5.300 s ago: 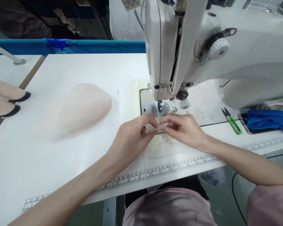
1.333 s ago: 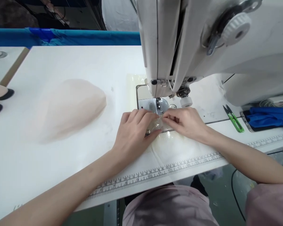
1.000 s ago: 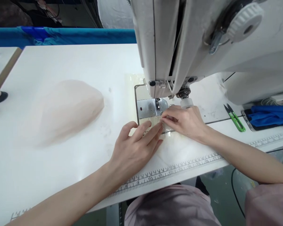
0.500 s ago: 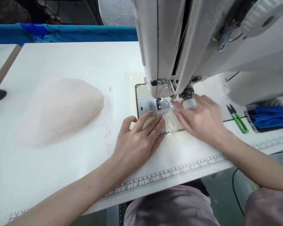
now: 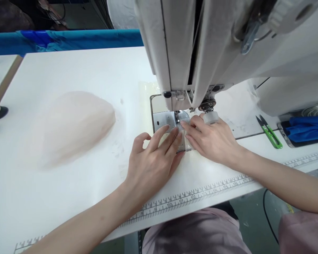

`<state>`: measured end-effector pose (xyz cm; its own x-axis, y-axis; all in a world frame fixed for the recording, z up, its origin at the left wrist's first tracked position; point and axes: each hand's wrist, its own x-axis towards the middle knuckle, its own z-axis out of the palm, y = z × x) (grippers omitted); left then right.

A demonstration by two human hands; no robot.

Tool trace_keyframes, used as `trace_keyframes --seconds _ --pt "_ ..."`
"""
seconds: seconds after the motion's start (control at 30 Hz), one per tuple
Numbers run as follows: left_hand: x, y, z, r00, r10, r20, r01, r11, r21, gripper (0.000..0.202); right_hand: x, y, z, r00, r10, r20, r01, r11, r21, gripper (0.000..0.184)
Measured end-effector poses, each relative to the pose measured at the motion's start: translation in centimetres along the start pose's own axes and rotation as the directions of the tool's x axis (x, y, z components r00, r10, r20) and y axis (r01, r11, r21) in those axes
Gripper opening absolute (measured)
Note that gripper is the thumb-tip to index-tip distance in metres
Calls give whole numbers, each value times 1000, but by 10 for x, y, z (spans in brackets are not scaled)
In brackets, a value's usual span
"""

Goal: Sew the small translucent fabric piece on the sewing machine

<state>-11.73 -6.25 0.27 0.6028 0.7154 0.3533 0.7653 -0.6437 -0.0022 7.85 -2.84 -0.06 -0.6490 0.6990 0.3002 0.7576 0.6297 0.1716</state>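
Observation:
My left hand (image 5: 155, 158) lies palm down at the front of the needle plate (image 5: 163, 118), its fingers stretched and spread. Its fingertips rest on the plate's front part, beside a thin, clear, shiny strip (image 5: 186, 143). Close on the right, my right hand (image 5: 210, 139) has thumb and forefinger drawn together beside the presser foot (image 5: 177, 116); what they pinch, if anything, is hidden. Over both hands stands the head of a white sewing machine (image 5: 172, 53), with a white knob (image 5: 211, 117) just above my right fingers.
A pale, sheer, skin-toned fabric piece (image 5: 79, 127) lies on the white table (image 5: 95, 194) at left. Green thread snips (image 5: 269, 132) and a phone under blue cloth (image 5: 310, 128) lie at right. A printed ruler (image 5: 172, 204) follows the front edge.
My right hand has moved left, toward the needle and my left hand, and its fingers have drawn closer together. My left hand has stayed nearly in place. The view has shifted slightly.

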Motion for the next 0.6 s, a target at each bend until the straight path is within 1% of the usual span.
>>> trace_keyframes --seconds 0.13,0.3,0.6 --pt "2 1 2 1000 -10 4 10 1000 22 34 1 1 4 1000 1 -3 -1 1000 -29 34" --pt "4 1 4 1000 -24 6 24 1000 3 37 3 4 7 1000 16 20 -15 999 -29 35" --pt "5 1 7 999 -33 4 32 998 51 35 4 5 5 999 23 26 -22 999 -39 36"
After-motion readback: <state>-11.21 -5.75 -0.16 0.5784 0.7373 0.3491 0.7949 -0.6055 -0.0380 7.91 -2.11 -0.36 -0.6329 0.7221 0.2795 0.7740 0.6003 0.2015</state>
